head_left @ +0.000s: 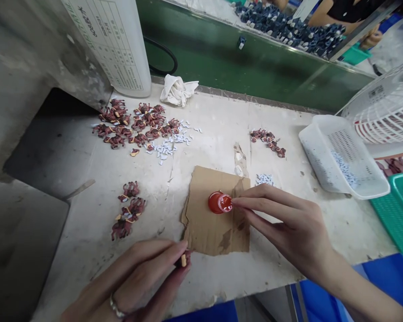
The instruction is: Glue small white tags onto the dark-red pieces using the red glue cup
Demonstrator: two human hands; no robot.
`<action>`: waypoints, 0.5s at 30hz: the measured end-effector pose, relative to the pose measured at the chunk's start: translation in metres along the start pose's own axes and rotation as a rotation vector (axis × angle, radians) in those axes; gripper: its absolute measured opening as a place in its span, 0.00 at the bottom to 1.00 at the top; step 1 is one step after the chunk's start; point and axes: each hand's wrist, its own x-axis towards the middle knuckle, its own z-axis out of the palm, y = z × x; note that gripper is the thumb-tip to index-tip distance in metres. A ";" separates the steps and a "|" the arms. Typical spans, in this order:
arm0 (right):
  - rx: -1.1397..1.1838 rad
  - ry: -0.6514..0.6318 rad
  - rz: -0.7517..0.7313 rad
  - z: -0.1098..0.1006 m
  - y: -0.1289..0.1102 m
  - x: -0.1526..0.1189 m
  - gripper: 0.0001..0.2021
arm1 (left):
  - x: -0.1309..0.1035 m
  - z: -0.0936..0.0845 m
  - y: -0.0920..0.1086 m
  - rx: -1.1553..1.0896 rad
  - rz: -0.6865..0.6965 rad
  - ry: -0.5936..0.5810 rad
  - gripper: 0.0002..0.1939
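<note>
We see a worn pale worktable (221, 120). At its far left lies a large heap of dark red figures (130, 123), with small white pieces (168, 145) scattered just beside it. A second, smaller group of figures (128, 210) lies nearer the front edge, and a third (268, 141) lies toward the right. A crumpled white cloth (178, 89) rests at the back, beside a white printed sheet (116, 42). On the right stands a white perforated basket (342, 154), touching a green basket (399, 210). A white fan guard (386, 107) stands behind them.
</note>
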 end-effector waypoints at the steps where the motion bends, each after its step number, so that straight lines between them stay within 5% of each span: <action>1: 0.005 0.010 0.007 0.000 -0.001 -0.001 0.14 | 0.002 0.001 0.001 -0.004 -0.005 -0.001 0.13; 7: 0.218 0.130 0.129 0.003 -0.022 -0.004 0.14 | 0.014 0.007 0.014 -0.015 -0.023 -0.004 0.12; 15: 0.500 0.083 0.097 0.017 -0.048 -0.004 0.15 | 0.018 0.012 0.024 -0.097 -0.038 -0.058 0.14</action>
